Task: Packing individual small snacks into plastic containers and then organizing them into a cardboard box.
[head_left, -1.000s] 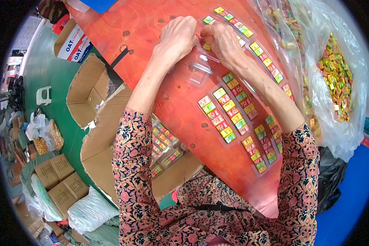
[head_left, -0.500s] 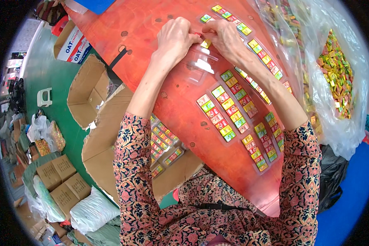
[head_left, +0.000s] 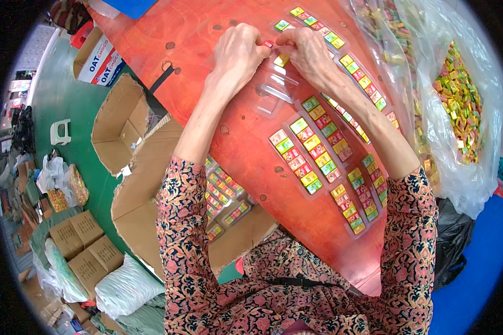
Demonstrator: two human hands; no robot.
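At the far side of the table both hands meet over a clear plastic tray point(head_left: 278, 88). My left hand point(head_left: 238, 54) is closed, with a small red block point(head_left: 269, 44) at its thumb and fingertips. Beside it my right hand point(head_left: 308, 54) has its fingers pinched together; what they hold, if anything, is hidden. A yellow block point(head_left: 281, 60) shows just under the right fingers, at the tray's far end. The near part of this tray holds no blocks. To its right lie several filled trays point(head_left: 317, 152) with rows of red, yellow and green blocks.
The orange-red table point(head_left: 229, 120) has more filled trays point(head_left: 349, 209) near its front edge. A big clear bag of small coloured blocks point(head_left: 458, 106) stands at the right. An open cardboard box point(head_left: 142, 212) with filled trays point(head_left: 226, 190) sits below the table's left edge.
Both hands stay almost in place. The red block shows more plainly between the fingertips, and the right fingertips have drawn slightly away from the left ones.
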